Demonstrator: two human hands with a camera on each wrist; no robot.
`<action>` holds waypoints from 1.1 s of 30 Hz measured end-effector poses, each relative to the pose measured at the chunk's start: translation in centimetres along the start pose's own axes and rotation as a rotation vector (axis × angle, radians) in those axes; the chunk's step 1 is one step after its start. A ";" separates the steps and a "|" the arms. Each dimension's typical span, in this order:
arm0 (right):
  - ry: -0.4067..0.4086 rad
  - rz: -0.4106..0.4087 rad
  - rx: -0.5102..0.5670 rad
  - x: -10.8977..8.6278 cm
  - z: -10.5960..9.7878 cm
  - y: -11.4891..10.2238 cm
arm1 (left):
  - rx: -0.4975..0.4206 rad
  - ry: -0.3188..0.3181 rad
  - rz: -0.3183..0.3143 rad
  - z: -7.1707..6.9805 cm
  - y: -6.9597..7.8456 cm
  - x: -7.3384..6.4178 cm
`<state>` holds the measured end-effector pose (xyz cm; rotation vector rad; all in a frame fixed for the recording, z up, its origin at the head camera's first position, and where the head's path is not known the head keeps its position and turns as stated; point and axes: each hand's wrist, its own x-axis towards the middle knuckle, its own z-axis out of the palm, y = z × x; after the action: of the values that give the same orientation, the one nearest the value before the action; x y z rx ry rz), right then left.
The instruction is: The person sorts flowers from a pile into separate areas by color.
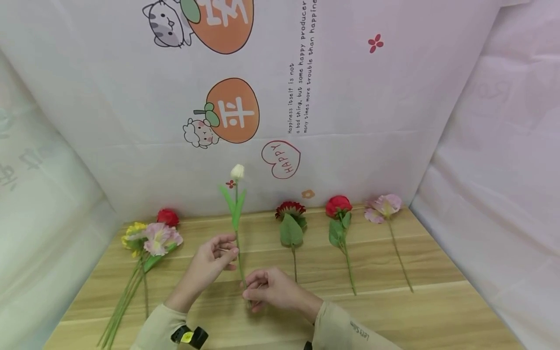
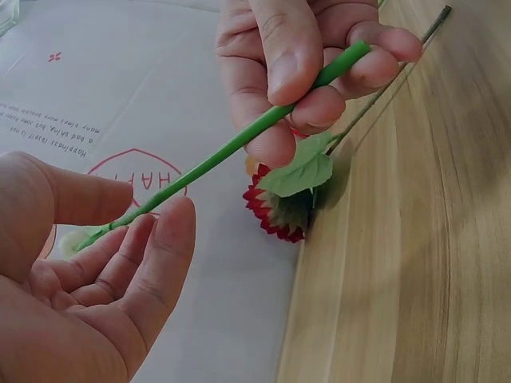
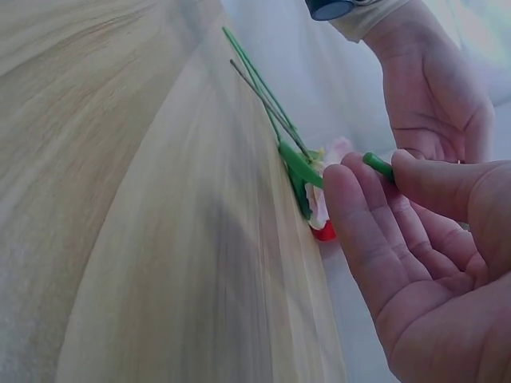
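Observation:
A white artificial tulip (image 1: 237,172) with two long green leaves stands nearly upright between my hands, above the table. My left hand (image 1: 215,257) pinches its green stem (image 2: 231,145) partway up, below the leaves, between thumb and fingers. Lower down, my right hand (image 1: 275,289) pinches the stem close to its cut end, thumb on one side and fingers on the other. In the right wrist view only the stem's tip (image 3: 378,166) pokes out past the right thumb. The left wrist view shows the flower head mostly hidden behind the left hand.
To the right lie a dark red flower (image 1: 290,228), a red rose (image 1: 339,206) and a pale pink flower (image 1: 385,208), spaced in a row. A bunch at left holds a pink flower (image 1: 160,238), yellow blooms (image 1: 133,237) and a red one (image 1: 168,217). Printed cloth (image 1: 350,97) walls the wooden table.

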<state>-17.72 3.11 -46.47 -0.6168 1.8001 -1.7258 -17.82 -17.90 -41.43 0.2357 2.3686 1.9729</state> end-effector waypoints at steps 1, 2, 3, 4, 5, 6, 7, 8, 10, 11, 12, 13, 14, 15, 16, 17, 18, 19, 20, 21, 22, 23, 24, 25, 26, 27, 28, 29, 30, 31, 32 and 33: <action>0.000 0.006 0.002 0.0 0.0 0.0 | 0.004 -0.003 0.000 0.0 0.0 0.0; 0.000 0.010 0.003 0.0 -0.1 0.0 | 0.008 -0.007 0.000 0.0 -0.1 0.0; 0.001 0.015 0.006 0.0 -0.1 0.1 | 0.012 -0.009 0.000 -0.1 -0.1 0.0; 0.001 0.020 0.012 0.0 -0.1 0.1 | 0.013 -0.011 -0.002 -0.1 -0.2 -0.1; 0.000 0.027 0.018 0.0 -0.1 0.2 | 0.018 -0.013 -0.003 -0.1 -0.2 -0.1; 0.000 0.033 0.024 0.0 -0.1 0.3 | 0.022 -0.012 -0.003 -0.2 -0.2 -0.1; 0.000 0.038 0.030 0.0 -0.2 0.4 | 0.026 -0.011 -0.004 -0.2 -0.3 -0.2; 0.001 0.042 0.033 0.0 -0.2 0.4 | 0.029 -0.009 -0.005 -0.3 -0.4 -0.3; 0.001 0.048 0.038 0.0 -0.3 0.6 | 0.035 -0.004 -0.009 -0.5 -0.5 -0.4; 0.000 0.050 0.036 0.1 -0.3 0.7 | 0.038 -0.001 -0.011 -0.7 -0.6 -0.5; -0.001 0.051 0.034 0.1 -0.4 0.8 | 0.039 0.002 -0.014 -0.8 -0.6 -0.6; -0.001 0.052 0.033 0.1 -0.4 0.9 | 0.041 0.005 -0.018 -1.0 -0.7 -0.7; -0.004 0.055 0.032 0.1 -0.4 0.9 | 0.045 0.004 -0.023 -1.2 -0.8 -0.7; -0.008 0.058 0.032 0.2 -0.4 1.0 | 0.050 0.004 -0.027 -1.4 -0.9 -0.8; -0.012 0.062 0.030 0.2 -0.5 1.1 | 0.056 0.003 -0.032 -1.6 -0.9 -1.0; -0.014 0.064 0.027 0.2 -0.5 1.1 | 0.063 0.004 -0.038 -1.8 -1.0 -1.1; -0.018 0.067 0.025 0.2 -0.5 1.2 | 0.068 0.007 -0.046 -2.0 -1.1 -1.2; -0.021 0.068 0.021 0.2 -0.5 1.3 | 0.074 0.011 -0.054 -2.2 -1.1 -1.4; -0.024 0.070 0.016 0.2 -0.5 1.3 | 0.080 0.014 -0.063 -2.4 -1.2 -1.5; -0.026 0.073 0.012 0.2 -0.5 1.4 | 0.083 0.022 -0.070 -2.6 -1.3 -1.7; -0.030 0.075 0.009 0.2 -0.5 1.4 | 0.086 0.027 -0.073 -2.9 -1.4 -1.8; -0.034 0.075 0.006 0.2 -0.5 1.4 | 0.091 0.032 -0.075 -3.1 -1.4 -1.9; -0.042 0.081 0.005 0.2 -0.5 1.4 | 0.092 0.038 -0.077 -3.3 -1.5 -2.1; -0.049 0.083 0.005 0.2 -0.5 1.4 | 0.097 0.041 -0.075 -3.5 -1.6 -2.2; -0.056 0.087 0.008 0.1 -0.5 1.4 | 0.103 0.041 -0.072 -3.8 -1.6 -2.3; -0.064 0.089 0.010 0.1 -0.5 1.4 | 0.110 0.045 -0.072 -4.0 -1.7 -2.4; -0.073 0.091 0.011 0.1 -0.5 1.4 | 0.119 0.044 -0.073 -4.2 -1.8 -2.5; -0.083 0.093 0.011 0.1 -0.5 1.4 | 0.127 0.045 -0.077 -4.4 -1.8 -2.6; -0.093 0.101 0.012 0.0 -0.6 1.4 | 0.136 0.042 -0.080 -4.7 -1.9 -2.7; -0.100 0.104 0.014 0.0 -0.6 1.4 | 0.148 0.036 -0.080 -4.9 -2.0 -2.8; -0.105 0.106 0.013 0.0 -0.6 1.4 | 0.158 0.028 -0.079 -5.1 -2.2 -2.9; -0.108 0.109 0.013 0.0 -0.6 1.4 | 0.165 0.020 -0.078 -5.3 -2.3 -2.9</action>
<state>-18.07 3.64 -47.91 -0.5846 1.7140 -1.6003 -15.86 -23.93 -42.85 0.1283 2.5143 1.7562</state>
